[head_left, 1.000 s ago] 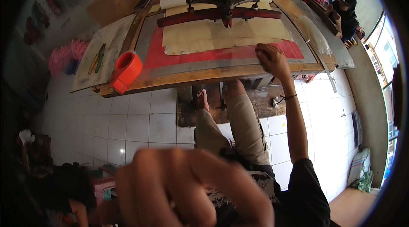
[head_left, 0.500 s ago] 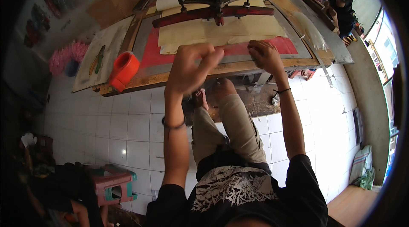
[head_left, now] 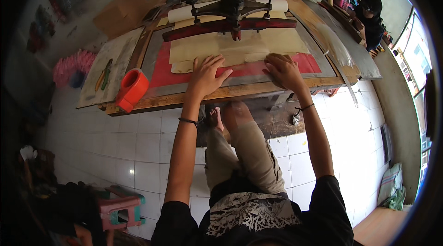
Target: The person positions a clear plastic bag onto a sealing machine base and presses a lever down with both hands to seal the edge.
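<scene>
My left hand [head_left: 206, 77] lies flat on the front edge of a cream sheet [head_left: 194, 51], its fingers spread and its thumb pointing right. At the same edge, my right hand [head_left: 283, 71] rests with fingers slightly bent and apart, touching the sheet's right part. Neither hand grips anything visible. Under the cream sheet a red sheet [head_left: 162, 71] shows along the front and both sides. Above them hangs a long red bar [head_left: 203, 29] on a black metal press head [head_left: 234, 8]. A white roll [head_left: 181, 14] lies behind the bar.
An orange tape dispenser [head_left: 132, 90] stands at the table's front left, near green-handled pliers [head_left: 106, 74]. Transparent strips [head_left: 333, 38] and a thin metal strip [head_left: 349, 88] lie at the right. Another person [head_left: 370, 15] is at the far right; a plastic stool [head_left: 121, 206] stands lower left.
Both hands were raised and curled over the table's front; they have come down onto the cream sheet. My left hand's fingers have spread out.
</scene>
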A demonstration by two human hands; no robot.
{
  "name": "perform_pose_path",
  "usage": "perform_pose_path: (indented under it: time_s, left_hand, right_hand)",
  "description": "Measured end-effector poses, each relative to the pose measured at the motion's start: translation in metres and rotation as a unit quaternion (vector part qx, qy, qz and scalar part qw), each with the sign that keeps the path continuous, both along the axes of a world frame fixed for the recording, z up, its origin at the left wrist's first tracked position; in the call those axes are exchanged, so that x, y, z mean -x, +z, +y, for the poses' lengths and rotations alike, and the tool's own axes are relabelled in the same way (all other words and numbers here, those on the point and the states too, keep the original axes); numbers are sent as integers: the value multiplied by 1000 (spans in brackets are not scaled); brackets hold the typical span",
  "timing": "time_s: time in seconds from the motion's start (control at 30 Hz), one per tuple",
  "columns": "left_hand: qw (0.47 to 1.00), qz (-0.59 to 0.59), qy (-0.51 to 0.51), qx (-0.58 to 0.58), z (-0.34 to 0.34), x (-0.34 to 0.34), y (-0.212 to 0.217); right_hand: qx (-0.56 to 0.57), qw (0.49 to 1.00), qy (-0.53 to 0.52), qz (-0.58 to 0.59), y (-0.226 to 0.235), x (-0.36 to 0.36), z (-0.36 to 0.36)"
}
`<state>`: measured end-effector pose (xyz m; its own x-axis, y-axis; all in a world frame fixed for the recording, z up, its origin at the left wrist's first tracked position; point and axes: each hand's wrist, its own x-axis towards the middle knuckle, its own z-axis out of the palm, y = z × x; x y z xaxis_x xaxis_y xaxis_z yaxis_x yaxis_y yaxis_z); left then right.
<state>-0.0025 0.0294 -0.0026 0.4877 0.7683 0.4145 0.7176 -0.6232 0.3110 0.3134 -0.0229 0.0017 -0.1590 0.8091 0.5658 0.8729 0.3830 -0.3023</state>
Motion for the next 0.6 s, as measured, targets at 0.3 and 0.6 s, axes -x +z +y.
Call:
perform_pose_path:
  time_s: [0.3, 0.6]
  left_hand:
    - [999, 29, -17, 6, 24, -7, -5]
    - [999, 41, 1, 9, 37, -10, -6]
  right_hand:
    - [64, 998, -15, -9, -1, 5, 23]
    - [39, 994, -76, -74, -4, 9, 39]
